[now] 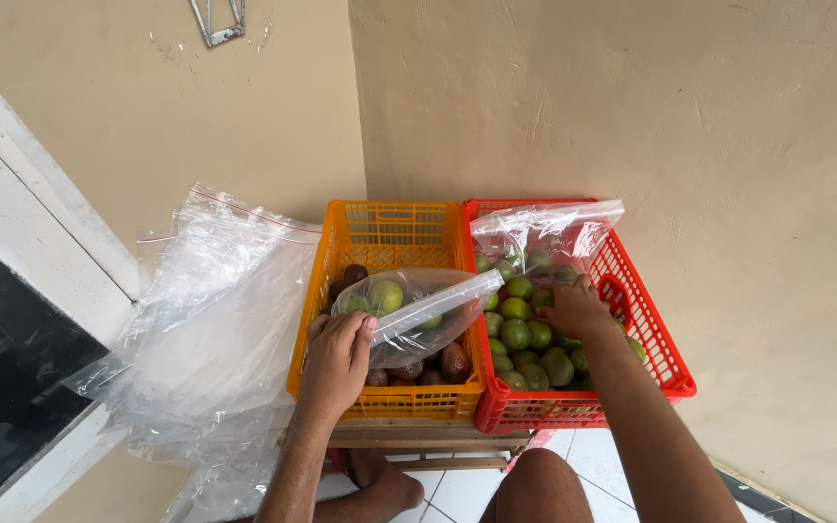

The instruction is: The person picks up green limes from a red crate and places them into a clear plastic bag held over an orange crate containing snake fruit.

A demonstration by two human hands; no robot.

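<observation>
My left hand [336, 363] grips a clear plastic bag [417, 308] with a few green citrus fruits inside, held over the orange basket [385, 228]. That basket holds dark brown fruits [454, 362]. My right hand [575, 308] reaches down into the red basket [646, 329], fingers closed over the green citrus fruits [523, 337] piled there. Whether it has one gripped is hidden by the hand. Another clear bag [546, 232] lies over the back of the red basket.
A heap of clear plastic bags [215, 320] leans against the beige wall at the left. Both baskets rest on a low wooden stand [418, 438]. My knee [540, 489] and foot [380, 484] are below, on white tiles. A dark window [2, 358] is far left.
</observation>
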